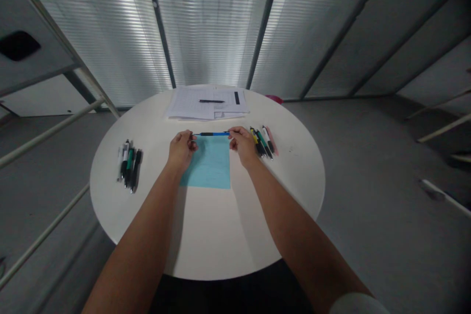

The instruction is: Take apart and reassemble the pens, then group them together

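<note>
Head view: with left hand point(182, 147) and right hand point(243, 144), pinching both ends of slim blue-and-black plastic pen point(214, 134) along far edge of square light-blue paper point(208, 164), risking a drop through uneven loosening.

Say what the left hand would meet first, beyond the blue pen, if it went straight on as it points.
Past the blue pen, the left hand would probably meet the paper stack, though depth is unclear and it might pass above.
</note>
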Tool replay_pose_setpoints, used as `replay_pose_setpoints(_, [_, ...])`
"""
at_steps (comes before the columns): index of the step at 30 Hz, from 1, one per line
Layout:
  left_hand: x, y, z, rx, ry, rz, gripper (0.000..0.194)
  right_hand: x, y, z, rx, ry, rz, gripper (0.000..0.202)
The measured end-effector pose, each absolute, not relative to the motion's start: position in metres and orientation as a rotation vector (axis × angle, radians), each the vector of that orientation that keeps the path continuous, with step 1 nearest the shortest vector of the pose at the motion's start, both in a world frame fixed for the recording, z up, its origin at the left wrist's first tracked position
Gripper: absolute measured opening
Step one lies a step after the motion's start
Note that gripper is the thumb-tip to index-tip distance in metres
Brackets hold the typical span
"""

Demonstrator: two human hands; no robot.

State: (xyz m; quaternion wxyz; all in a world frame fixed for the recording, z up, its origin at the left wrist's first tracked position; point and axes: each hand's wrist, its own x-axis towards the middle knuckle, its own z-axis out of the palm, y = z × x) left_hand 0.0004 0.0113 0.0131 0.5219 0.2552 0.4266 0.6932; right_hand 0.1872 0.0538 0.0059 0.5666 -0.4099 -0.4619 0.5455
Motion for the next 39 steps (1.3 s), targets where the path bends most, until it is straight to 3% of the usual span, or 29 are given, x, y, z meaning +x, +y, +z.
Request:
replay_pose_setpoints(9, [-0.004, 0.014, 0.012, 0.553, 1.113, 1.771, 0.017, 0.192, 0.061, 0.001, -0.917, -0.795, 1.288, 0.016])
replay_pose_setpoints(22, [-0.008, 0.012, -0.002, 1.528, 1.753, 1.607, 0.006, 0.190, 0.062, 0.006, -0.907, -0.686, 1.284, 0.017])
replay_pose_setpoints(39, [-0.010, 0.014, -0.013, 1.544, 1.812, 1.452, 0.009, 0.191, 0.063, 0.001, -0.896, -0.836, 1.248, 0.012])
